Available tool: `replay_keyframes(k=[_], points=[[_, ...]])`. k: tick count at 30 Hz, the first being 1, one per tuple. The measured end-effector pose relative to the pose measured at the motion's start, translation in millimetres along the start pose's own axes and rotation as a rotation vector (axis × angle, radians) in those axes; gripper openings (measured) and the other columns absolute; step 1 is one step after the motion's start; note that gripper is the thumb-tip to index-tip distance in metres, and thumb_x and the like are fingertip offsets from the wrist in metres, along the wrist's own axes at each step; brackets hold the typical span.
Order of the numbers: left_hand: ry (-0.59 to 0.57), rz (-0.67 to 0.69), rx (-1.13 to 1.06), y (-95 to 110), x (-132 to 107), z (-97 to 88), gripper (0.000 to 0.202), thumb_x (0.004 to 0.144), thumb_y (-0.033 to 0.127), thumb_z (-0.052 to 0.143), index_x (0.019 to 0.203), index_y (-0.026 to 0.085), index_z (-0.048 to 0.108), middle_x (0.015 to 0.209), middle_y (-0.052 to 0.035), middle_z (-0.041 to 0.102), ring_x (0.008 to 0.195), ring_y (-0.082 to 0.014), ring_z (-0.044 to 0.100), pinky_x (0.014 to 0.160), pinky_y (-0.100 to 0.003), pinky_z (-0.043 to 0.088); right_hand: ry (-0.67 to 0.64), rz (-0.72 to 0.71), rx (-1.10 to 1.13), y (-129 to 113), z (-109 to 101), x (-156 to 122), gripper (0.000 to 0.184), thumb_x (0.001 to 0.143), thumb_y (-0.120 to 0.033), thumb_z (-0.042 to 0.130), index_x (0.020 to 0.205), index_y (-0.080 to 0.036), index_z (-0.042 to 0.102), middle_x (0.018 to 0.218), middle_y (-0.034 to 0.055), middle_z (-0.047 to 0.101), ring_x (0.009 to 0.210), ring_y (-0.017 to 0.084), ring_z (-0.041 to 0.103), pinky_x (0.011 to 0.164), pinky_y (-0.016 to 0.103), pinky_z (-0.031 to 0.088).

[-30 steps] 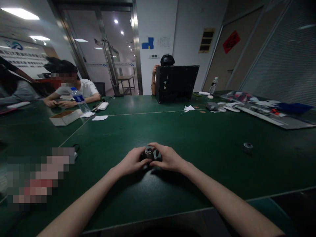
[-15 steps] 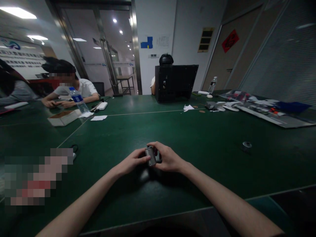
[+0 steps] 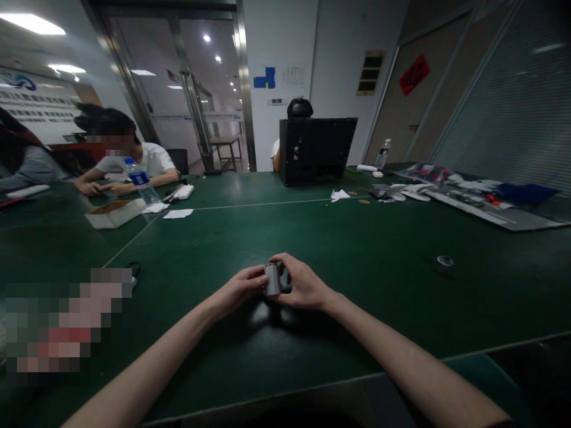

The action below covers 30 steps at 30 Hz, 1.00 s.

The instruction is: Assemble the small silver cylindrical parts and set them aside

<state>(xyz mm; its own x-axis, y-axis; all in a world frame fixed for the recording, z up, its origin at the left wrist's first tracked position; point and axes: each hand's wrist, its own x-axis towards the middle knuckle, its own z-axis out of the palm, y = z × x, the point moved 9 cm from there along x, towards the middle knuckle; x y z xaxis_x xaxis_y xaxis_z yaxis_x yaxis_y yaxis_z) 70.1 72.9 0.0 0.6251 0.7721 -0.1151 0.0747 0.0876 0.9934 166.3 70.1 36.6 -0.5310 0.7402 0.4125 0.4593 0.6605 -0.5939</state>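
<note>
A small grey metal cylinder (image 3: pixel 273 279) stands nearly upright between my two hands, just above the green tabletop or touching it; I cannot tell which. My left hand (image 3: pixel 243 286) presses its fingers and thumb against the cylinder's left side. From the right, my right hand (image 3: pixel 306 283) curls around it, with fingertips at the top and the thumb near the lower end. A gap shows between the right palm and the metal. The cylinder's far side is hidden.
On the green table (image 3: pixel 357 255), a small round ring-like piece (image 3: pixel 445 261) lies to the right. An open box (image 3: pixel 115 214) and a water bottle (image 3: pixel 141 181) stand far left, near a seated person (image 3: pixel 151 157). A black monitor (image 3: pixel 319 148) stands at the back, a cluttered board (image 3: pixel 491 208) at right.
The cylinder has turned in my fingers from a slight tilt to nearly upright. My fingers have shifted slightly, and both hands still hold it.
</note>
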Motion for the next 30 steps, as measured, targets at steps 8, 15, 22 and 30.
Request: replay_keyframes(k=[8,15,22,30], points=[[0.076,-0.023,0.047,-10.9,5.7,-6.3,0.040,0.075,0.037,0.069,0.104,0.014,0.054,0.102,-0.0074,0.064,0.097,-0.0197,0.060,0.087,-0.032,0.045,0.006,0.012,-0.075,0.7,1.1,-0.7,0.063,0.065,-0.033,0.072,0.119,-0.018,0.044,0.112,0.0092,0.058,0.093,0.020,0.057,0.078,0.032,0.047],[0.048,0.006,0.017,-2.2,4.5,-3.1,0.034,0.077,0.031,0.069,0.103,0.012,0.059,0.103,-0.0084,0.064,0.096,-0.0201,0.059,0.084,-0.031,0.044,0.002,0.007,-0.074,1.3,3.1,-1.7,0.063,0.065,-0.029,0.070,0.120,-0.019,0.041,0.114,0.0093,0.055,0.094,0.020,0.057,0.077,0.031,0.047],[-0.014,-0.005,-0.155,-2.0,3.5,5.1,0.037,0.076,0.029,0.069,0.108,0.012,0.061,0.107,-0.0112,0.063,0.097,-0.0222,0.059,0.088,-0.032,0.042,-0.008,0.016,-0.063,-2.2,2.2,-1.5,0.063,0.066,-0.028,0.071,0.120,-0.018,0.040,0.112,0.0089,0.056,0.092,0.020,0.058,0.077,0.031,0.047],[0.109,-0.028,0.029,-9.5,5.9,-7.1,0.037,0.073,0.035,0.073,0.099,0.015,0.056,0.100,-0.0065,0.061,0.091,-0.0202,0.058,0.075,-0.030,0.047,0.023,-0.016,-0.124,-1.8,-0.3,-1.2,0.061,0.066,-0.032,0.070,0.119,-0.019,0.041,0.111,0.0091,0.056,0.093,0.021,0.056,0.076,0.033,0.047]])
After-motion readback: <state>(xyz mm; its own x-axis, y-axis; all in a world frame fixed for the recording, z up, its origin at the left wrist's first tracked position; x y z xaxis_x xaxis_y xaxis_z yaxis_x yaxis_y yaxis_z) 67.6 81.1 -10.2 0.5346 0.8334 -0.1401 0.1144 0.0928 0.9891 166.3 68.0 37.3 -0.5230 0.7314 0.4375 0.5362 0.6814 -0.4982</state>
